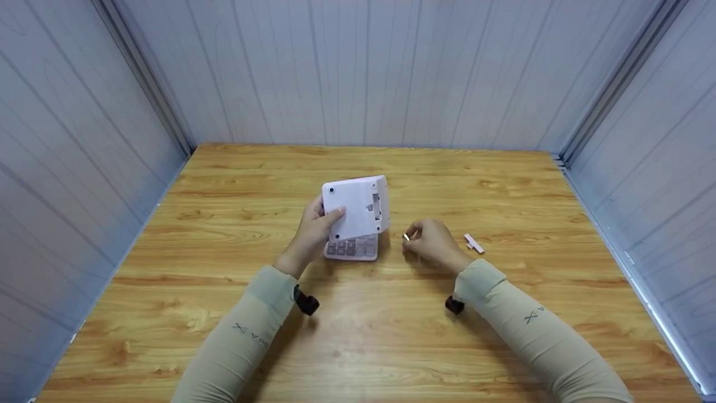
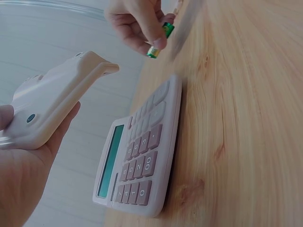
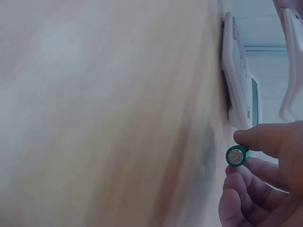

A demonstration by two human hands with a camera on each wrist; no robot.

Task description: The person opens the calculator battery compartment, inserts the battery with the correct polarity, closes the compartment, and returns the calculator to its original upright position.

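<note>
My left hand (image 1: 310, 230) grips a white calculator (image 1: 353, 208), its back turned up and the thumb pressed on it. An open battery compartment (image 1: 377, 207) shows along its right side. Beneath it on the table lies a second calculator (image 2: 142, 146), pinkish-white, with keys and display facing up; the held one hides part of it in the head view. To the right, low over the table, my right hand (image 1: 433, 240) pinches a small green battery (image 2: 161, 40) between thumb and fingers. In the right wrist view the battery's flat metal end (image 3: 236, 156) faces the camera.
A small white battery cover (image 1: 474, 244) lies on the table just right of my right hand. The wood-grained table (image 1: 358, 347) is bordered by pale panel walls (image 1: 358, 73) at the back and both sides.
</note>
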